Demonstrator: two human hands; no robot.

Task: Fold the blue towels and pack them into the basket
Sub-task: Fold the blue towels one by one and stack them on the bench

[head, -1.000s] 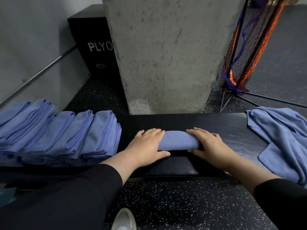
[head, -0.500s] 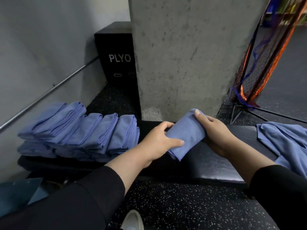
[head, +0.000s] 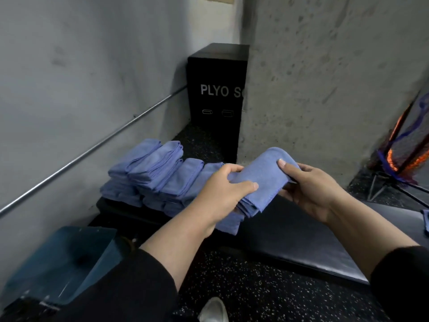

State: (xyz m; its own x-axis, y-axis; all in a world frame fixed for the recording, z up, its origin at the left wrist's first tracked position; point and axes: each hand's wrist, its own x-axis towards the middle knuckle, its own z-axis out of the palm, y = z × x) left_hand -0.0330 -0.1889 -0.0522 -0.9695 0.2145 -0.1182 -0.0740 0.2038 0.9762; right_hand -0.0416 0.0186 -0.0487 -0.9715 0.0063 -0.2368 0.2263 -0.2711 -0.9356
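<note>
A folded blue towel [head: 262, 180] is held in the air above the black padded bench [head: 301, 238]. My left hand [head: 222, 189] grips its left end, thumb on top. My right hand [head: 311, 189] grips its right end, thumb over the fold. To the left, a row of several folded blue towels [head: 162, 175] leans in stacks on the bench's left end. A corner of an unfolded blue towel [head: 426, 223] shows at the right edge. A dark blue-green container [head: 58, 263] sits on the floor at lower left, its inside only dimly seen.
A concrete pillar [head: 325, 77] rises right behind the bench. A black plyo box [head: 216, 94] stands beside it. A metal rail [head: 92, 154] runs along the grey wall on the left. A netted stand [head: 408, 154] is at far right. My white shoe [head: 213, 310] is on the speckled floor.
Both hands lifted the folded towel off the bench and carried it left toward the row of folded towels. The view has swung left, bringing the container into sight.
</note>
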